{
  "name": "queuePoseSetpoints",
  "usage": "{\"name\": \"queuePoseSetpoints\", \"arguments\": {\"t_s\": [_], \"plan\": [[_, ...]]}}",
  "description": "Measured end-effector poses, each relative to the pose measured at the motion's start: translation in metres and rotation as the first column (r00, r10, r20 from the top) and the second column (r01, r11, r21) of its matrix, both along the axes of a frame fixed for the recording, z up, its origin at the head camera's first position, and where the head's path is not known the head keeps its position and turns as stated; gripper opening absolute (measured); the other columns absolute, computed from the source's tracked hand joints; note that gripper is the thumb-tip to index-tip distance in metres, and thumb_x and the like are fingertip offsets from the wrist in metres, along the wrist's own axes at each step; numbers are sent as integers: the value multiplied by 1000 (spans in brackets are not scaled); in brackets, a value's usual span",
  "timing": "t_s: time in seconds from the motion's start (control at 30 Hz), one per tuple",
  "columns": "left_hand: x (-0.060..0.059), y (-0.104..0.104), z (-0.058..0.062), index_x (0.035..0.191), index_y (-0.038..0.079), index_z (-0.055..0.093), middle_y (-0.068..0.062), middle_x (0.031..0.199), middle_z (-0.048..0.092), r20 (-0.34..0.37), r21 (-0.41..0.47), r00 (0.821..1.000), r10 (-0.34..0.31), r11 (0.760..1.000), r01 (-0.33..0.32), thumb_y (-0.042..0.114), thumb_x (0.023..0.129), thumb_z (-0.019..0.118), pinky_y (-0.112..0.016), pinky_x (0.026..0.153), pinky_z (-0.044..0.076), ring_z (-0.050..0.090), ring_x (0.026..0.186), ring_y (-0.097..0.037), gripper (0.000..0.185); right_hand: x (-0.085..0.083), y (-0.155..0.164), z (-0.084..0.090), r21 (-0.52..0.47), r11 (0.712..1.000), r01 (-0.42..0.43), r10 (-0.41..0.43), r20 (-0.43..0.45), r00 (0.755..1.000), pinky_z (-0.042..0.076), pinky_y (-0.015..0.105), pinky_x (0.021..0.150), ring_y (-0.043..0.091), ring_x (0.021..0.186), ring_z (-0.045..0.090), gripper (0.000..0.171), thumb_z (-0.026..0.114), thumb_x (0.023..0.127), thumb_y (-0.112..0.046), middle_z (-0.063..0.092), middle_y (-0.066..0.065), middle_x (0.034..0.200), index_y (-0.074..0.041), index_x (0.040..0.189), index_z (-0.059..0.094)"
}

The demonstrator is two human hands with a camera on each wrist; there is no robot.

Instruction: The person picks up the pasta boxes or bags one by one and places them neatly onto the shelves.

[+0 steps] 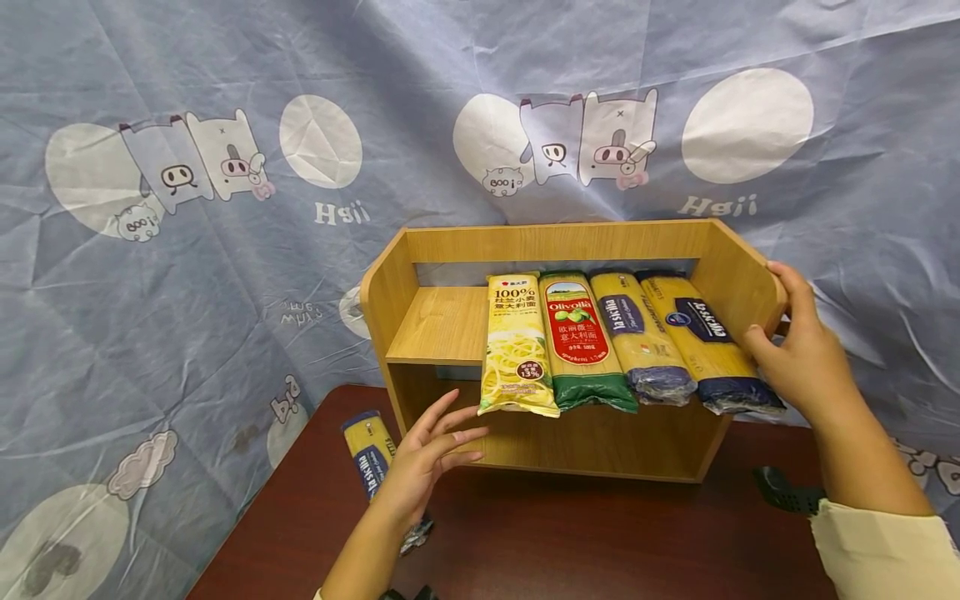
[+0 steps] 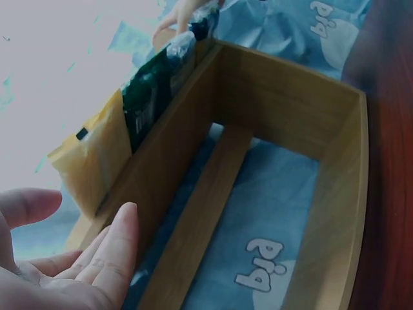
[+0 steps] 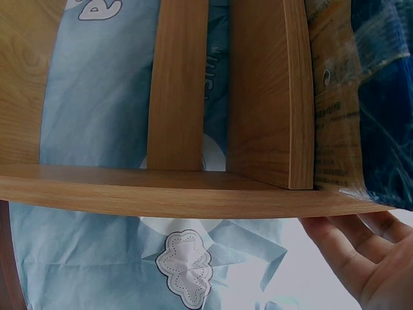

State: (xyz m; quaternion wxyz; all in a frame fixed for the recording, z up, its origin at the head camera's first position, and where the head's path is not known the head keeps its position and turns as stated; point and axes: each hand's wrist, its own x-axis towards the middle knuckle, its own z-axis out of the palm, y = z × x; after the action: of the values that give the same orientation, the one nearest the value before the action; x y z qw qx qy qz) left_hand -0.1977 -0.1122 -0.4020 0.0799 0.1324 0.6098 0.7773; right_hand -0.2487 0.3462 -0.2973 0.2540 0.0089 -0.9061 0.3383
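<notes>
A small two-tier wooden shelf (image 1: pixel 450 325) stands on the table, with several spaghetti packets side by side on its upper board. Leftmost is a pale yellow packet (image 1: pixel 517 350), then a red and green one (image 1: pixel 581 333). Two packets with dark blue labels, the nearer to the middle (image 1: pixel 645 333) and the outer (image 1: pixel 705 333), lie at the right. My left hand (image 1: pixel 431 454), fingers spread, holds nothing and is close to the yellow packet's front end. My right hand (image 1: pixel 806 350) grips the shelf's right side panel (image 3: pixel 193 200), fingers on its outer face.
Another blue-labelled spaghetti packet (image 1: pixel 367 450) lies on the dark red table (image 1: pixel 300 517) left of the shelf, partly behind my left arm. A black strap-like object (image 1: pixel 787 492) is by my right forearm. A printed grey-blue cloth (image 1: pixel 405 125) hangs behind the shelf.
</notes>
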Motion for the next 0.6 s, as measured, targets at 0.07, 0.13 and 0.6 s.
{"name": "queuePoseSetpoints", "arguments": {"t_s": [0.07, 0.13, 0.6], "plan": [[0, -4, -3, 155, 29, 34, -12, 154, 47, 4, -16, 1000, 5, 1000, -5, 14, 104, 52, -41, 99, 56, 57, 134, -32, 56, 0, 0, 0, 0, 1000, -1, 1, -2, 1000, 37, 17, 61, 65, 117, 53, 82, 54, 97, -18, 45, 39, 145, -39, 161, 8], [0, -8, -7, 155, 28, 35, -11, 154, 48, 9, -36, 1000, 15, 999, -15, 16, 105, 52, -41, 100, 55, 55, 135, -32, 54, -1, 1, -1, 1, 1000, -2, 2, -4, 1000, 37, 17, 62, 65, 117, 53, 82, 54, 96, -18, 45, 39, 145, -39, 161, 8], [1, -43, -39, 153, 19, 38, -12, 150, 51, 10, -195, 982, 189, 964, -183, 14, 106, 49, -45, 105, 52, 48, 140, -37, 49, -2, 2, -2, 9, 1000, 1, -1, -6, 1000, 39, 22, 63, 65, 116, 53, 82, 54, 96, -17, 45, 39, 145, -39, 161, 8]]}}
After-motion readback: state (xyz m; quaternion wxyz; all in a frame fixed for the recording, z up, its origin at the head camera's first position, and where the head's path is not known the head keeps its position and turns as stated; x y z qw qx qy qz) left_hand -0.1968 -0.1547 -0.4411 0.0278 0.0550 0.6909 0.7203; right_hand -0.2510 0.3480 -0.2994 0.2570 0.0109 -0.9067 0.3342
